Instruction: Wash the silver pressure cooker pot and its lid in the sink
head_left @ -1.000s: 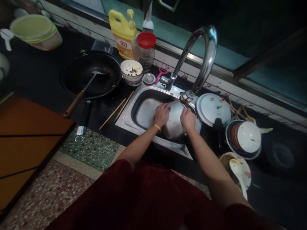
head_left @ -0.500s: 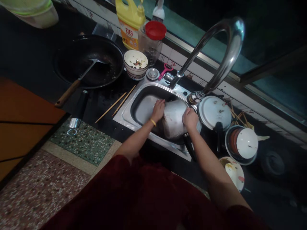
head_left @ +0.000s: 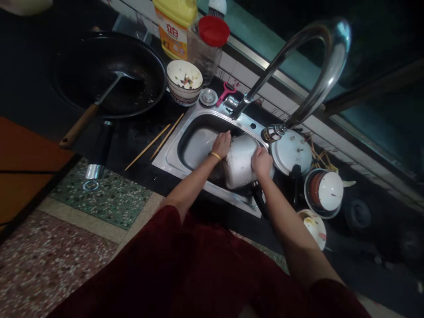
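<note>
A metal pot (head_left: 239,164) lies on its side in the steel sink (head_left: 172,155), its black handle (head_left: 258,199) pointing toward me. My left hand (head_left: 221,144) presses against the pot's left side with curled fingers. My right hand (head_left: 261,161) grips the pot's right side near the rim. A curved chrome faucet (head_left: 308,57) arches above the sink, its spout just right of the pot.
A black wok (head_left: 109,75) with a spatula sits left of the sink, a dirty bowl (head_left: 184,81), yellow detergent bottle (head_left: 175,26) and red-lidded jar (head_left: 210,44) behind. Chopsticks (head_left: 155,140) lie by the sink. A pot lid (head_left: 291,151) and stacked bowls (head_left: 323,192) stand right.
The view has tilted and shifted. Both hands stay on the pot, which has turned slightly in the sink, the left hand sliding higher along its side.
</note>
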{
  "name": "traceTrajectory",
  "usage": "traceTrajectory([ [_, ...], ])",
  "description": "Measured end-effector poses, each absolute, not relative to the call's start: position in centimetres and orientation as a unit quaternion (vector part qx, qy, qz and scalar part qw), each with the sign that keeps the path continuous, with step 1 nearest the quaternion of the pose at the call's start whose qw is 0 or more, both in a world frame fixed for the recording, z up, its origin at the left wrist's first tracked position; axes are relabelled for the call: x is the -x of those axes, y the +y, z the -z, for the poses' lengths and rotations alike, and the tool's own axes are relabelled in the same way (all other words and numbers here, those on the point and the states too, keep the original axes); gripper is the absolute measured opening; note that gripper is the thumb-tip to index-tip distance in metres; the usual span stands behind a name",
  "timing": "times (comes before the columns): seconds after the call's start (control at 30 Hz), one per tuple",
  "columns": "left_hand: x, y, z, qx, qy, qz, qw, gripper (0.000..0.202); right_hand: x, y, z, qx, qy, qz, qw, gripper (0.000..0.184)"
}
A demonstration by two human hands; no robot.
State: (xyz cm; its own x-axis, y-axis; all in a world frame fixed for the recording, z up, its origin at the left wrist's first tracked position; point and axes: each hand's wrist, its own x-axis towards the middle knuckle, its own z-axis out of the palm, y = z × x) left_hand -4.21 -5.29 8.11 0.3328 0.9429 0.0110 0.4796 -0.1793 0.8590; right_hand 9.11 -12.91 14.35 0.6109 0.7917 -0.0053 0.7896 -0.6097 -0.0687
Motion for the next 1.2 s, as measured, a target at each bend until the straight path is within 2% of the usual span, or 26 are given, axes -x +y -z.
traceTrajectory([
  [0.07, 4.4, -8.2, -8.0, -0.708, 0.512, -0.314, 0.372, 0.048, -9.2, -13.2, -14.3, 0.896, -0.442, -0.013, 0.033, 0.043],
  [0.2, 4.9, -15.5, -8.1, -0.769, 0.434, -0.347, 0.316, 0.051, -9.3, -13.6, -14.0, 0.895, -0.444, -0.007, 0.047, 0.045],
  [0.3, 4.9, -12.7, -7.9, -0.764, 0.445, -0.345, 0.316, 0.047, -9.4, -13.5, -13.8, 0.895, -0.444, -0.009, 0.049, 0.044],
  [0.43, 4.6, -6.7, -7.4, -0.672, 0.546, -0.345, 0.364, 0.046, -9.5, -13.5, -13.8, 0.891, -0.451, -0.016, 0.050, 0.043],
  [0.6, 4.9, -13.7, -7.3, -0.681, 0.504, -0.405, 0.345, 0.053, -9.4, -13.7, -13.9, 0.895, -0.442, -0.019, 0.059, 0.042],
  [0.7, 6.2, -17.6, -7.1, -0.737, 0.433, -0.378, 0.356, 0.060, -9.4, -13.7, -13.9, 0.895, -0.441, -0.020, 0.060, 0.041],
  [0.8, 7.8, -17.5, -6.6, -0.771, 0.415, -0.333, 0.350, 0.063, -9.3, -13.7, -14.0, 0.895, -0.442, -0.024, 0.059, 0.041],
  [0.97, 8.1, -15.0, -5.8, -0.726, 0.507, -0.346, 0.310, 0.044, -9.3, -13.8, -13.9, 0.890, -0.450, -0.022, 0.064, 0.041],
  [1.07, 7.7, -13.5, -6.0, -0.686, 0.534, -0.372, 0.326, 0.037, -9.4, -13.9, -13.7, 0.890, -0.451, -0.012, 0.067, 0.041],
  [1.2, 7.9, -14.0, -7.0, -0.687, 0.557, -0.320, 0.339, 0.029, -9.5, -14.0, -13.6, 0.889, -0.453, -0.001, 0.070, 0.040],
])
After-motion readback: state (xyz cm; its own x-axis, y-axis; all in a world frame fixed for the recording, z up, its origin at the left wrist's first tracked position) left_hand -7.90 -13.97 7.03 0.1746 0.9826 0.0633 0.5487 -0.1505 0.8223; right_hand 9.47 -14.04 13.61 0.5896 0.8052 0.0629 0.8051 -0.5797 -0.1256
